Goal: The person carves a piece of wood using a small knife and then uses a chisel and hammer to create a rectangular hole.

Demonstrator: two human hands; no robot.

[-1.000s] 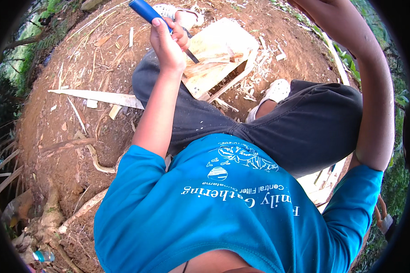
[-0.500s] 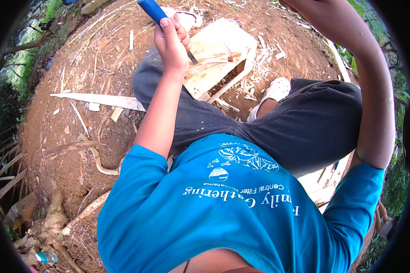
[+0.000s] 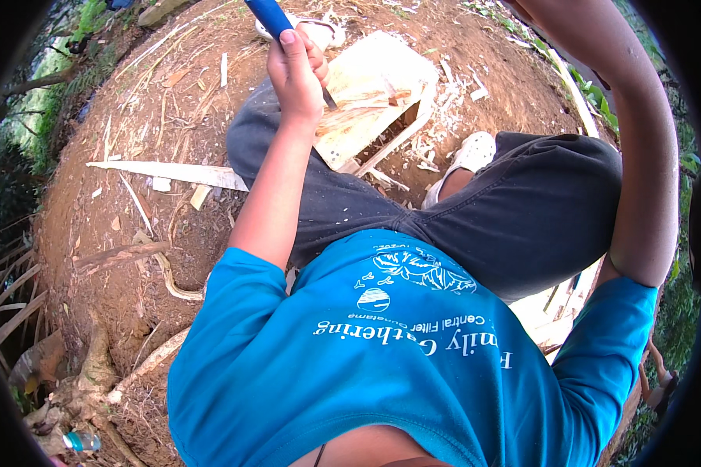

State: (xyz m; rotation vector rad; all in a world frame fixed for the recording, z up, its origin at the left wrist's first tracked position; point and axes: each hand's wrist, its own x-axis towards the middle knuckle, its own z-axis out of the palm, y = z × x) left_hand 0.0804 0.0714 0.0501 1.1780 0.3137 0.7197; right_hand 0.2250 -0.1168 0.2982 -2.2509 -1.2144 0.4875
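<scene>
Hands as observed: the left hand [image 3: 297, 71], at upper centre-left of the frame, is closed in a fist around a chisel-like tool with a blue cylindrical handle [image 3: 270, 17], its thumb laid against that handle. We note a short length of dark blade [image 3: 329, 100] emerging below the fist over the left edge of a pale wooden block [image 3: 370, 66]; we cannot tell whether it touches the wood. The right hand [image 3: 545, 11] is raised to the upper right and cut by the top edge; we cannot tell how far open it is or whether it grips anything.

We find the block at upper centre, tilted in the view, with a dark gap along its lower right side and brown streaks across its face. Wood chips [image 3: 428, 158] lie on the brown soil [image 3: 109, 204] beside it. One white clog [image 3: 475, 152] is just right of the block, below its level. At centre-left we record a long pointed wood strip [image 3: 171, 169], with two small offcuts [image 3: 200, 196] just below. We also log a teal-capped bottle [image 3: 83, 441] at lower left, near exposed roots [image 3: 93, 362].
</scene>
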